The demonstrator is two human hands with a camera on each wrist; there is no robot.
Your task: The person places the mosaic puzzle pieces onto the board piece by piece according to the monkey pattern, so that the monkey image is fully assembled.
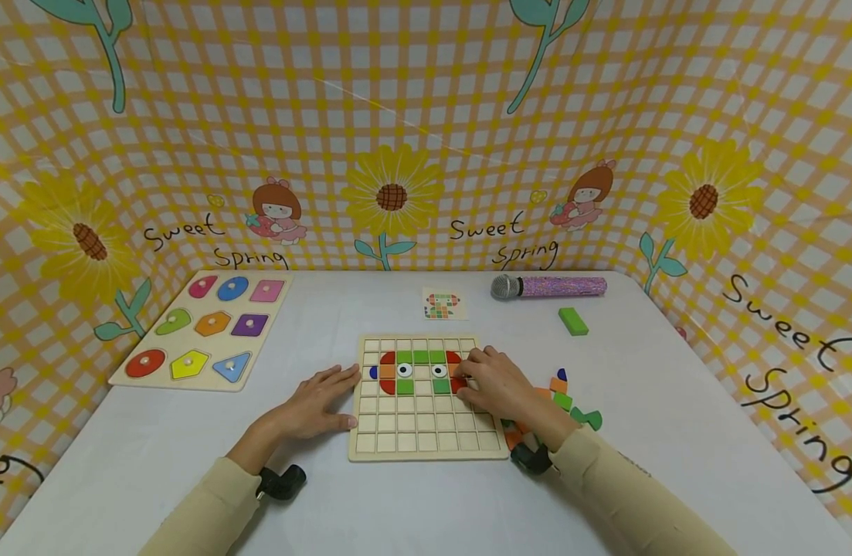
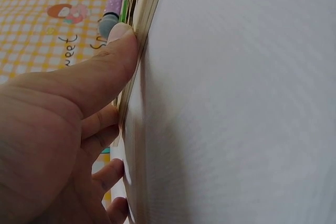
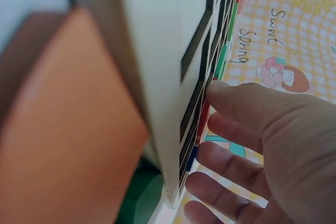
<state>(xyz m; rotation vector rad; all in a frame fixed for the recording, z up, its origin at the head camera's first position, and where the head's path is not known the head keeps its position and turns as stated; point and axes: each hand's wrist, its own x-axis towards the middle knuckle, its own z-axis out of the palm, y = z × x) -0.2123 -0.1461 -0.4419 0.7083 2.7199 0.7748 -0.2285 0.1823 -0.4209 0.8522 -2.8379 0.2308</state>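
Observation:
A wooden grid board (image 1: 398, 444) lies flat on the table, with red, green, orange and blue pieces and two eye pieces (image 1: 405, 371) forming a face in its upper cells. My left hand (image 1: 316, 405) rests along the board's left edge, its thumb (image 2: 122, 51) against the rim and the other fingers spread. Over the board's right side is my right hand (image 1: 498, 384). Its thumb and fingertips touch the red pieces (image 3: 204, 119) there, and another fingertip is right at a blue piece (image 3: 191, 158). Part of these pieces is hidden under the fingers in the head view.
Loose colored blocks (image 1: 563, 401) lie right of the board, partly under my right forearm. Behind the board are a small pattern card (image 1: 445, 303), a glittery microphone (image 1: 561, 286) and a green block (image 1: 573, 321). A knobbed shape puzzle (image 1: 189, 340) lies at the back left.

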